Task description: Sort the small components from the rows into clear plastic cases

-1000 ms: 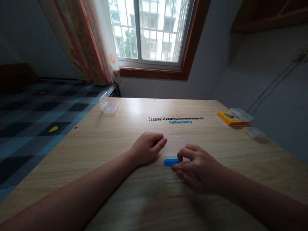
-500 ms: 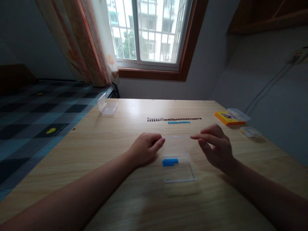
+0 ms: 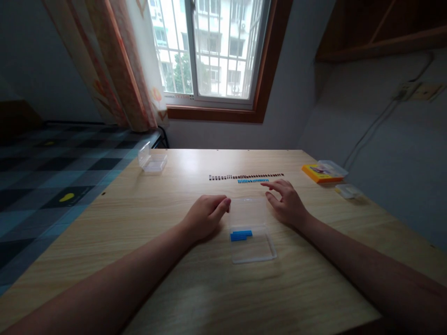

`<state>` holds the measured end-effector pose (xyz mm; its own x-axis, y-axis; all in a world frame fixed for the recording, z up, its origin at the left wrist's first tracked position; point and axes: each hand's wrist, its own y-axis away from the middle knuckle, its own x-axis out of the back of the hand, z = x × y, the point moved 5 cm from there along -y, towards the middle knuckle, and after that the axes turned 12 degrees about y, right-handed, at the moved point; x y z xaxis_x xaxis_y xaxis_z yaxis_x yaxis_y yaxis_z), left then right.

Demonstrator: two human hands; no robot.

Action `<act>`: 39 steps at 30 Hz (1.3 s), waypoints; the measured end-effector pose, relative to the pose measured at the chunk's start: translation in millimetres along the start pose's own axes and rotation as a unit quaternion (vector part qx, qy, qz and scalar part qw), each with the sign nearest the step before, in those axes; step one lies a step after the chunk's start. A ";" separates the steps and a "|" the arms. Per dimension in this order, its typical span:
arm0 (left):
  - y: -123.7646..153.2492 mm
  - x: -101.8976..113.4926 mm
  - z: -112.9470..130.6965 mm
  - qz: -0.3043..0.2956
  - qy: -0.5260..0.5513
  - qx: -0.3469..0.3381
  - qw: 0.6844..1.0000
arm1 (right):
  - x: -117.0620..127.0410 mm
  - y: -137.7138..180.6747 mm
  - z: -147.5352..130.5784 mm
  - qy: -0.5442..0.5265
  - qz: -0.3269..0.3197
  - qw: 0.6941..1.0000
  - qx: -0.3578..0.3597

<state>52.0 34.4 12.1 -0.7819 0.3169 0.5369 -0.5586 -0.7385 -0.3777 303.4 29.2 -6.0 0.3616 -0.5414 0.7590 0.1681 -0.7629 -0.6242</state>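
A clear plastic case (image 3: 253, 253) lies open on the wooden table (image 3: 167, 223), with a small stack of blue pieces (image 3: 240, 235) inside it near its hinge. My left hand (image 3: 206, 216) rests on the table against the case's raised lid, fingers curled loosely with nothing seen in them. My right hand (image 3: 286, 202) hovers beyond the case's right side, fingers stretched toward a short row of blue pieces (image 3: 253, 180). Just behind that row runs a longer line of small dark pieces (image 3: 244, 176).
Another open clear case (image 3: 152, 160) sits at the table's far left corner. An orange box (image 3: 319, 173) with a clear lid and a small clear container (image 3: 345, 190) stand at the far right by the wall. A bed with a checked cover lies to the left.
My right hand left the blue pieces in the case, lifted, and moved forward to the row of blue pieces. My left hand stayed put.
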 end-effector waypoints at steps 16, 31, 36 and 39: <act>1.7 4.3 -6.9 0.058 -0.021 0.014 0.998 | -44.3 -37.8 0.0 0.098 -0.030 0.994 0.028; 0.7 3.7 -8.1 0.059 -0.017 0.024 0.998 | -72.4 -55.6 -5.2 0.069 -0.080 0.985 0.139; 1.0 3.6 -9.0 0.058 -0.012 0.022 0.998 | -67.7 -54.1 -6.6 0.051 -0.073 0.982 0.164; 1.0 3.5 -9.0 0.056 -0.009 0.021 0.998 | -61.4 -52.6 -7.2 0.039 -0.055 0.982 0.178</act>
<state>46.2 40.1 6.8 -0.8337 0.2198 0.5066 -0.4549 -0.7934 -0.4044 265.8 100.1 -18.4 0.2542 -0.4987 0.8287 0.5170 -0.6541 -0.5522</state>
